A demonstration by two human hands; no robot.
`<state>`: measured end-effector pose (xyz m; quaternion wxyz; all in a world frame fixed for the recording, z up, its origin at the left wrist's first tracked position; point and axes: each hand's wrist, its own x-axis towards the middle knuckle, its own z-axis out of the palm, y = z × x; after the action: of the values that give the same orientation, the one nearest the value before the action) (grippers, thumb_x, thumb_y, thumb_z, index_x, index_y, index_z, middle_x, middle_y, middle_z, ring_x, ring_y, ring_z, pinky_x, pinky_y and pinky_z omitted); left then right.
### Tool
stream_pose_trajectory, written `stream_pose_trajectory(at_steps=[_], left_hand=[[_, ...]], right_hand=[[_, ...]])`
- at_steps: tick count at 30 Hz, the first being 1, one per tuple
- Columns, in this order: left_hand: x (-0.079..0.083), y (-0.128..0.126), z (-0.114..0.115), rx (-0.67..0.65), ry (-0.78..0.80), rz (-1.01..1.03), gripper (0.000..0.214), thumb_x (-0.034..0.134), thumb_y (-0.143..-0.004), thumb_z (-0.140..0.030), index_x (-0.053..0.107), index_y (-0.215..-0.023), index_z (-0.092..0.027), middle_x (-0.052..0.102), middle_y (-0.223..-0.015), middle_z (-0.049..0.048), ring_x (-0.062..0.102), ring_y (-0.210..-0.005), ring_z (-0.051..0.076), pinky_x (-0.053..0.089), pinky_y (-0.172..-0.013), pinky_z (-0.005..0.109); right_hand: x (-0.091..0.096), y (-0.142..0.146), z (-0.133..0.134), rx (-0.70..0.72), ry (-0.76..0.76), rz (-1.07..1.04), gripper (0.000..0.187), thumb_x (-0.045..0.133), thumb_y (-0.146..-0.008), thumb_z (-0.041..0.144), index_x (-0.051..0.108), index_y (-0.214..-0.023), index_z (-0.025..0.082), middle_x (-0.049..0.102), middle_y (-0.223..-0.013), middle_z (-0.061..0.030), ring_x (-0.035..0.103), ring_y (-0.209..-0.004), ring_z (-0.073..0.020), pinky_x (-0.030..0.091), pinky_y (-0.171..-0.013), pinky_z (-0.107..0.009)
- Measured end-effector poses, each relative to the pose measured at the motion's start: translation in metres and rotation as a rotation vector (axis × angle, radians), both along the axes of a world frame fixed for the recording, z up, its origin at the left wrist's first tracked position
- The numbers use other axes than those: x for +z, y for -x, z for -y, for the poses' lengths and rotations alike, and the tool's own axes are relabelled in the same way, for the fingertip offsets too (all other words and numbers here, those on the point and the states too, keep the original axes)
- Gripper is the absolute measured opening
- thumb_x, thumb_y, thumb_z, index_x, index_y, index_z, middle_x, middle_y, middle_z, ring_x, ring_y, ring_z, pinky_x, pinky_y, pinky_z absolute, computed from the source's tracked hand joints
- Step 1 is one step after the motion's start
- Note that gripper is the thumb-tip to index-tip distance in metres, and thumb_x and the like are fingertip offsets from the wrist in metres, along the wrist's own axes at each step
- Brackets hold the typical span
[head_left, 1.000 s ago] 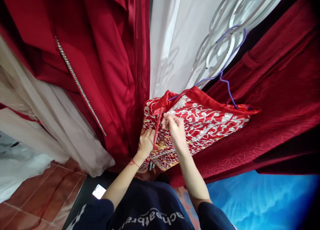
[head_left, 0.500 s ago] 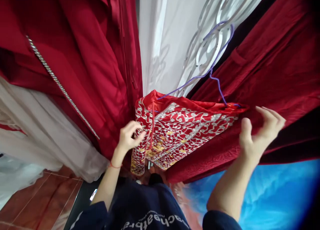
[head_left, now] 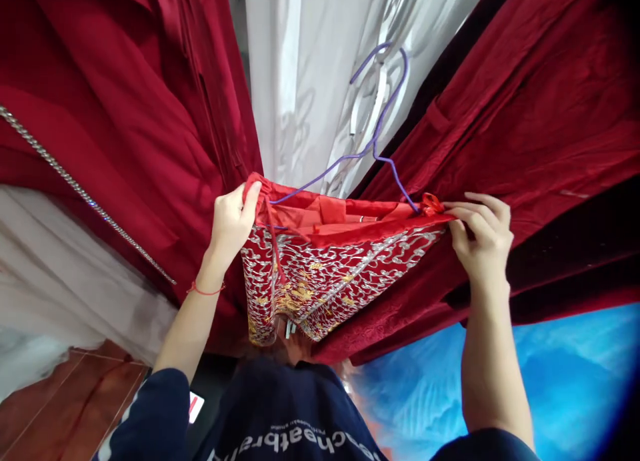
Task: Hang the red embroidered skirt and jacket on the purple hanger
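A red skirt [head_left: 345,267] with silver and gold embroidery hangs from a purple wire hanger [head_left: 376,137]. Its red satin waistband is spread wide, so the lining and a small tag inside show. At the waistband's left corner my left hand [head_left: 230,224] is closed, thumb on top of the gathered fabric. My right hand [head_left: 481,234] pinches the opposite corner, beside a bunched red ribbon [head_left: 431,205]. A thin red cord dangles down the front near the left side. The hanger's hook rests against white metal scrollwork.
Dark red gowns [head_left: 125,94] hang to the left, one with a glittering trim, and another red gown [head_left: 525,121] to the right. White fabric [head_left: 285,74] is behind the hanger. Blue cloth [head_left: 565,374] lies low on the right, above a reddish tiled floor [head_left: 60,401].
Both hands were open and apart from the waistband; now each grips one end of it. The waistband has been pulled open, and the view has shifted a little.
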<state>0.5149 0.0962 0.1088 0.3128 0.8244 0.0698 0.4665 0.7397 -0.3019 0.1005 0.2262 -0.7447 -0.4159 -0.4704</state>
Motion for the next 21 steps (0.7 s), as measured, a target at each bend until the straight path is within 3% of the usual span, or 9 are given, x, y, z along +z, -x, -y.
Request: stream_pose_trajectory(at_steps=[5,9,13,17,19,21], left_hand=[[0.027,-0.019,0.013,0.324,-0.035,0.330,0.040,0.043,-0.100,-0.045,0.050,-0.067,-0.022,0.040,-0.054,-0.0029,0.039,-0.050,0.012,0.033,-0.055,0.029],[0.036,-0.033,0.027,0.288,-0.006,0.327,0.037,0.047,-0.098,-0.047,0.055,-0.073,-0.022,0.045,-0.056,-0.0023,0.045,-0.052,0.012,0.036,-0.057,0.028],[0.028,-0.036,0.032,0.224,0.052,0.265,0.044,0.044,-0.098,-0.053,0.049,-0.068,-0.022,0.042,-0.053,-0.0034,0.041,-0.052,0.011,0.033,-0.055,0.028],[0.029,-0.033,0.027,0.122,0.126,0.220,0.051,0.044,-0.096,-0.059,0.040,-0.060,-0.023,0.037,-0.052,-0.0036,0.038,-0.051,0.011,0.030,-0.051,0.029],[0.036,-0.030,0.017,0.039,0.182,0.170,0.054,0.046,-0.094,-0.063,0.036,-0.058,-0.024,0.036,-0.051,-0.0034,0.038,-0.050,0.012,0.028,-0.048,0.031],[0.046,-0.031,-0.001,-0.017,0.212,0.140,0.057,0.047,-0.092,-0.067,0.034,-0.056,-0.025,0.034,-0.050,-0.0032,0.037,-0.050,0.012,0.027,-0.047,0.032]], right_hand=[[0.056,0.036,-0.025,0.095,-0.084,-0.046,0.017,0.056,-0.091,0.028,0.070,-0.082,0.026,0.074,-0.093,-0.0112,0.068,-0.091,-0.0215,0.048,-0.084,-0.042],[0.082,0.055,-0.053,0.213,0.101,-0.094,0.022,0.056,-0.094,0.034,0.075,-0.084,0.030,0.070,-0.080,-0.0041,0.059,-0.073,-0.0149,0.043,-0.071,-0.036],[0.074,0.071,-0.080,0.273,0.184,-0.086,0.022,0.053,-0.097,0.034,0.074,-0.090,0.029,0.064,-0.075,-0.0012,0.048,-0.062,-0.0113,0.034,-0.059,-0.031],[0.058,0.087,-0.096,0.394,0.350,-0.032,0.017,0.053,-0.098,0.020,0.067,-0.091,0.029,0.053,-0.063,0.0049,0.038,-0.055,-0.0094,0.031,-0.055,-0.027],[0.056,0.087,-0.095,0.387,0.390,0.030,0.021,0.049,-0.099,0.017,0.065,-0.091,0.028,0.050,-0.060,0.0054,0.037,-0.052,-0.0092,0.029,-0.052,-0.026],[0.059,0.079,-0.088,0.295,0.312,0.077,0.022,0.046,-0.100,0.022,0.066,-0.092,0.026,0.053,-0.060,0.0040,0.040,-0.052,-0.0094,0.029,-0.051,-0.027]])
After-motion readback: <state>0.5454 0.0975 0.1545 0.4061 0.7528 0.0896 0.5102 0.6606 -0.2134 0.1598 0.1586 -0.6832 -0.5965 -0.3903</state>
